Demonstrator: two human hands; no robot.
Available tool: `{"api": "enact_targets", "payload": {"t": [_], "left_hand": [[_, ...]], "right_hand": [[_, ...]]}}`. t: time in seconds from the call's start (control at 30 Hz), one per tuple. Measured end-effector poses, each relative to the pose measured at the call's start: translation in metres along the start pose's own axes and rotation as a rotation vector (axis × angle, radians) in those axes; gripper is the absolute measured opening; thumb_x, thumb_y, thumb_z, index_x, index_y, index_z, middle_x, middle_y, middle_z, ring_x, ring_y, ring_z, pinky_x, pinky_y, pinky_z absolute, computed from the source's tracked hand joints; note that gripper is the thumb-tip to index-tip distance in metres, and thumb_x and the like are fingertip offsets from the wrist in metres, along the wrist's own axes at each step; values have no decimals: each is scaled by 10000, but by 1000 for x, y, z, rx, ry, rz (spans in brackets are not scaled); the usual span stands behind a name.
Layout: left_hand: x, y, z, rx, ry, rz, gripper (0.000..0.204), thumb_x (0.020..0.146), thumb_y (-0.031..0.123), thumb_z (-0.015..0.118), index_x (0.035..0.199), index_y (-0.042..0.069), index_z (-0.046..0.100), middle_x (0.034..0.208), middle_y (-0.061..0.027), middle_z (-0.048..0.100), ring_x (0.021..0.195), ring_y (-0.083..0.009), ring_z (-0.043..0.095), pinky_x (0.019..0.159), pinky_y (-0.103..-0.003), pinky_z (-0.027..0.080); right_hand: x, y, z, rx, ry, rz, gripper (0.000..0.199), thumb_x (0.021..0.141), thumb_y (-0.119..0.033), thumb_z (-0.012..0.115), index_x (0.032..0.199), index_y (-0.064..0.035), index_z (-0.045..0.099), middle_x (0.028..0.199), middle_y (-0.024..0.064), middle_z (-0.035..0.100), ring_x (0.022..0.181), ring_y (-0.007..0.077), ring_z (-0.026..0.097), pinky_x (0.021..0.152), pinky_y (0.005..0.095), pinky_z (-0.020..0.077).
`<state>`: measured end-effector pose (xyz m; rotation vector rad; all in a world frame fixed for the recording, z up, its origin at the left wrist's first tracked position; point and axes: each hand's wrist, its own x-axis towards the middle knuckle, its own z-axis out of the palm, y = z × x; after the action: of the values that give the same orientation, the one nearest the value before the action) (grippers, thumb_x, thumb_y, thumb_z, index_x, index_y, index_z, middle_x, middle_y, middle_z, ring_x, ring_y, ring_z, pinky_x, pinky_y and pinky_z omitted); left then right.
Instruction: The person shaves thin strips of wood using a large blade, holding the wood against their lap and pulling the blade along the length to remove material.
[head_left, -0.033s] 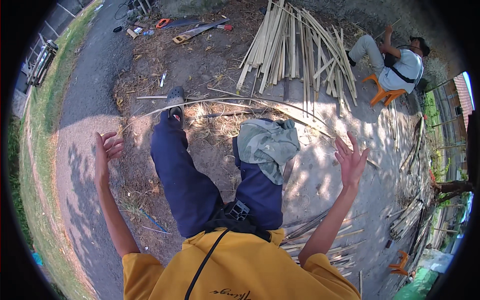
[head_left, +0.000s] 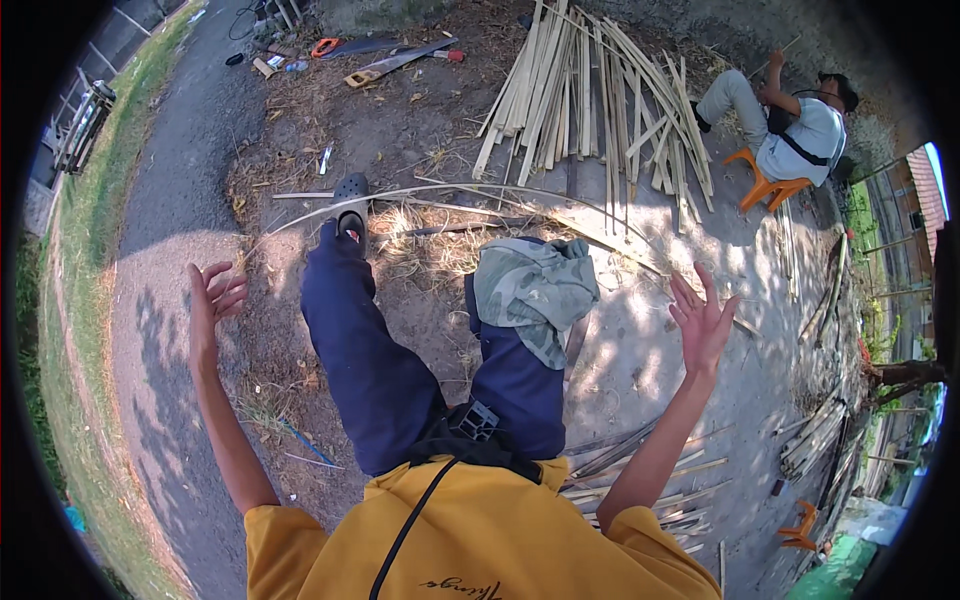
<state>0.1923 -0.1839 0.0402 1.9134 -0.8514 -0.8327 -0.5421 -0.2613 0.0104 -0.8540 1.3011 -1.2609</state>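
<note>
Both your hands are up and empty. Left hand (head_left: 208, 300) is raised out to the side, fingers loosely curled, gripping nothing. Right hand (head_left: 702, 322) has its fingers spread wide, also touching nothing. Nearest, inward of your right hand, a green cloth (head_left: 535, 288) is draped over your knee, likely as padding. Ahead of it a thin bent strip (head_left: 450, 192) arcs over the ground. Further ahead lies a pile of split bamboo slats (head_left: 590, 90), with a seated person (head_left: 795, 125) beside it.
</note>
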Motion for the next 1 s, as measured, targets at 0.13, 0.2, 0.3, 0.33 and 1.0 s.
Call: {"api": "enact_targets", "payload": {"t": [0.13, 0.2, 0.3, 0.33, 1.0], "left_hand": [[-2, 11, 11, -2, -26, 0, 940, 1016, 844, 200, 1420, 100, 609, 1101, -128, 791, 1077, -204, 713, 965, -357, 497], [1, 10, 14, 76, -51, 62, 955, 1012, 849, 208, 1405, 81, 616, 1015, -125, 791, 1013, -206, 726, 918, -356, 500], [8, 1, 13, 125, -110, 30, 972, 1010, 852, 211, 1399, 62, 621, 938, -116, 780, 961, -210, 736, 878, -360, 500], [10, -3, 11, 126, -107, 30, 972, 1010, 852, 211, 1399, 62, 621, 938, -116, 780, 961, -210, 736, 878, -360, 500], [1, 5, 30, -138, -73, 172, 1038, 992, 858, 57, 1514, 109, 551, 1236, -173, 769, 1260, -249, 685, 1064, -390, 453]], "right_hand": [[0, -4, 5, -33, -22, 1, 1025, 987, -860, 69, 1644, -141, 389, 1632, 263, 439, 1593, 392, 282, 1271, 655, 48], [0, -2, 12, -197, 21, 11, 1060, 986, -873, 104, 1636, -94, 412, 1627, 249, 458, 1560, 382, 360, 1283, 560, 145], [4, 5, 6, -129, -58, -30, 1042, 1023, -828, 136, 1613, -18, 420, 1605, 282, 467, 1544, 377, 392, 1302, 498, 162], [5, 8, 6, -128, -61, -30, 1042, 1023, -828, 136, 1613, -18, 420, 1605, 282, 467, 1544, 377, 392, 1302, 498, 162], [5, 5, 17, 97, -102, -156, 1029, 1046, -794, 148, 1620, 33, 362, 1570, 334, 471, 1517, 348, 426, 1275, 426, 263]]}}
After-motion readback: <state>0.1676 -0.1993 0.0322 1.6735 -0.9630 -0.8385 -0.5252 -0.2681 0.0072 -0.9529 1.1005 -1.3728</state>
